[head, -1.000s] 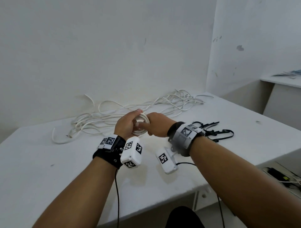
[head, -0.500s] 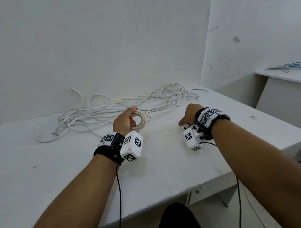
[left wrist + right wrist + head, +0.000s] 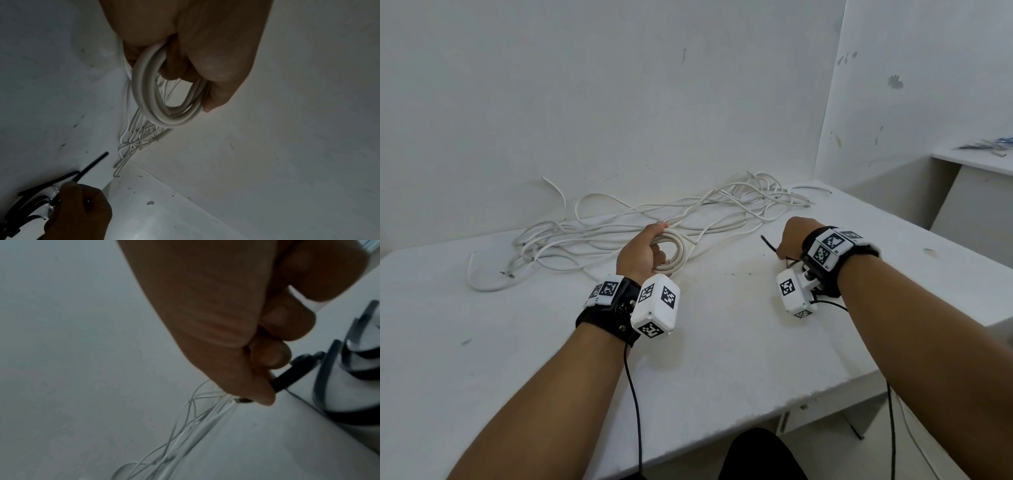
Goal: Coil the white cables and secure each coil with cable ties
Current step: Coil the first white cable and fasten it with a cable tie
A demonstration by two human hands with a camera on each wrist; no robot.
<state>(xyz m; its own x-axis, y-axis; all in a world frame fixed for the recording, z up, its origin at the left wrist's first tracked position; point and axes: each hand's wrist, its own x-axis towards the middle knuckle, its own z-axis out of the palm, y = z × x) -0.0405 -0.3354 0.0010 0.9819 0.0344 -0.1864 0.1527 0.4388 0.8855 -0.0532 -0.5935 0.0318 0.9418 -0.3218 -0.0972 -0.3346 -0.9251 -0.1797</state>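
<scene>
My left hand (image 3: 642, 253) grips a small coil of white cable (image 3: 677, 248) just above the white table (image 3: 722, 342); the left wrist view shows the coil (image 3: 164, 107) with my fingers through it and the thumb on its rim. A loose tangle of white cables (image 3: 619, 226) lies behind it along the wall. To the right, my right hand (image 3: 791, 240) pinches a black cable tie (image 3: 768, 244), whose end sticks out to the left. In the right wrist view thumb and finger pinch the black cable tie (image 3: 287, 379), and more black ties (image 3: 329, 378) lie beside it.
The table's front edge (image 3: 756, 414) runs diagonally below my forearms. A second white surface (image 3: 976, 161) with bluish items stands at the far right. White walls meet in a corner (image 3: 825, 137) behind the table.
My right hand left the coil, moved right to the black ties and now pinches one. My left hand keeps holding the coil on its own.
</scene>
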